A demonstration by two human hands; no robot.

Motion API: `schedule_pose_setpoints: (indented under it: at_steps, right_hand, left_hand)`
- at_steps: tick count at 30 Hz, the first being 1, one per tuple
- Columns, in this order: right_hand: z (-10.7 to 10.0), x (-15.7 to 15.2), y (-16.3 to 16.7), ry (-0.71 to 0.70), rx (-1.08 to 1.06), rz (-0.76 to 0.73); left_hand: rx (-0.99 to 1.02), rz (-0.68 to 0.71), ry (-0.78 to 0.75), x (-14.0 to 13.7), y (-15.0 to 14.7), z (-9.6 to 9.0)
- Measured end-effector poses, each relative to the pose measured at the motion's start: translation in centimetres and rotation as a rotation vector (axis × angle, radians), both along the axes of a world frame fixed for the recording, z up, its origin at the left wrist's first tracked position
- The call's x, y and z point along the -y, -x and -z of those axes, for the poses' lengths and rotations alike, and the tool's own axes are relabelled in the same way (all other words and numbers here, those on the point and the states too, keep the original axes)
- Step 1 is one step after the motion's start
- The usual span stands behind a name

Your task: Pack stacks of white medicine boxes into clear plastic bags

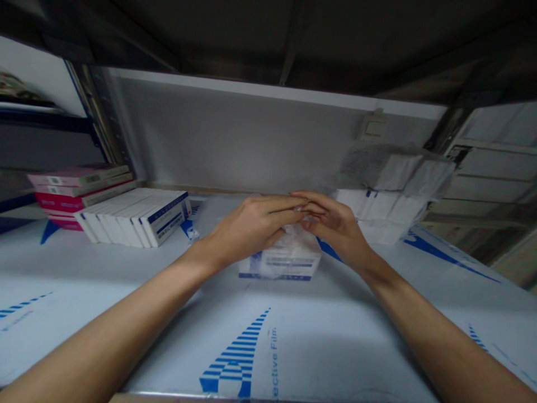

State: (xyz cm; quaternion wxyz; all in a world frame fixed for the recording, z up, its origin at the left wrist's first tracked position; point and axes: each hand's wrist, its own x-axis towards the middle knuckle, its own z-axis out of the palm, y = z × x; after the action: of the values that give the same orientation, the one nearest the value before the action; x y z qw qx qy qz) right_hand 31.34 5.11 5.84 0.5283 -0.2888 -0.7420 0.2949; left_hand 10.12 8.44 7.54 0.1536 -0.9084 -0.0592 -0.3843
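A white and blue box, partly wrapped in a clear plastic bag, sits on the shelf in front of me. My left hand reaches over its top from the left, fingers closed on the gathered plastic. My right hand meets it from the right, fingertips curled and pinching the same plastic. The fingers of both hands overlap and cover the top of the box. Exactly how each fingertip grips the film is hidden.
A row of white boxes leans at the left, beside a stack of pink and red boxes. More white boxes in plastic are piled at the right. The shelf surface has printed protective film. A dark shelf hangs low overhead.
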Motion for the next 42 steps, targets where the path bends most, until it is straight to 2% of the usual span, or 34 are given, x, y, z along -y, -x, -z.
schedule_pose_setpoints:
  at_steps: [5,10,18,21,24,27,32,36,42]
  right_hand:
    - [-0.4,-0.2,0.1,0.204,-0.177,0.001]
    - [-0.2,-0.6,0.3,0.318,-0.252,0.095]
    - [-0.8,-0.2,0.0,0.240,-0.176,0.106]
    - [-0.9,-0.4,-0.3,0.201,-0.159,0.148]
    - [-1.0,-1.0,-1.3,0.153,-0.160,0.268]
    - [-0.8,-1.7,-2.4,0.115,-0.126,0.357]
    - [0.1,-2.7,-3.2,0.089,0.048,0.387]
    - [0.8,-3.1,-3.2,0.063,0.166,0.411]
    - [1.1,-3.0,-3.2,0.084,0.329,0.389]
  left_hand:
    - [-0.057,-0.039,0.016,0.3,-0.1,0.0]
    - [-0.081,-0.044,0.048,0.4,-0.4,0.2]
    - [-0.093,-0.194,-0.081,0.3,-0.3,0.0]
    - [-0.096,-0.181,-0.093,0.3,0.0,-0.1]
    - [-0.085,-0.053,0.016,0.3,0.4,-0.6]
    - [-0.116,0.068,0.231,0.4,1.1,-1.4]
    - [-0.225,0.061,0.519,0.5,1.8,-2.3]
    - [-0.339,0.065,0.621,1.1,1.6,-2.4]
    - [-0.383,0.077,0.700,1.7,1.3,-2.6]
